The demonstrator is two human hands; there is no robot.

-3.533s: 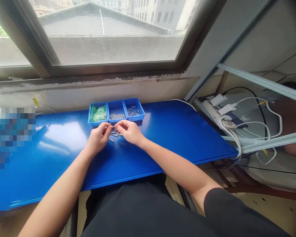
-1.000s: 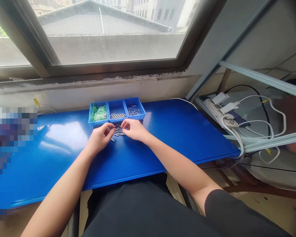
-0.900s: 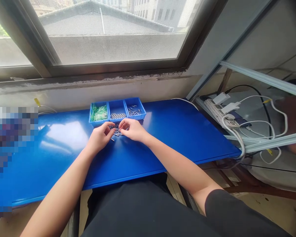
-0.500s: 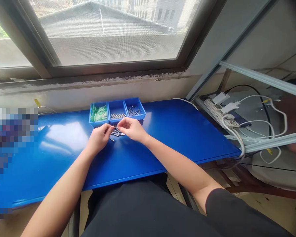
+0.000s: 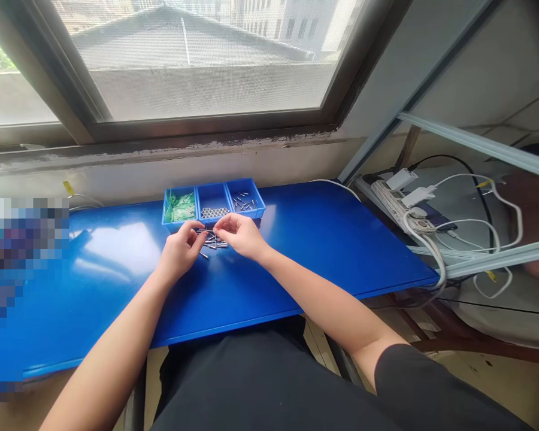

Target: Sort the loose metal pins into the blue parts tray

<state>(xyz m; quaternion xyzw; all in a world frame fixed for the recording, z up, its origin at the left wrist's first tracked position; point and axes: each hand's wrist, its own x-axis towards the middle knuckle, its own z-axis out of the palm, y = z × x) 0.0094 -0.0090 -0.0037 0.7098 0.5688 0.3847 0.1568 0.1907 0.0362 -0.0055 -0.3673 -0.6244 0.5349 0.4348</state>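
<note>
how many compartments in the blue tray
3. The blue plastic tray has them side by side: left compartment with green items, middle with silver cylinders, right with metal pins. None seem hidden.

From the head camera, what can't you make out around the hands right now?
Head view only:
Whether the left hand or right hand holds a pin: their fingers hide it.
The metal pins between the hands: too small to tell their exact shape.
The green pieces in the blue tray: too small to identify.
Left edge of the view: a pixelated patch hides what is there.
</note>
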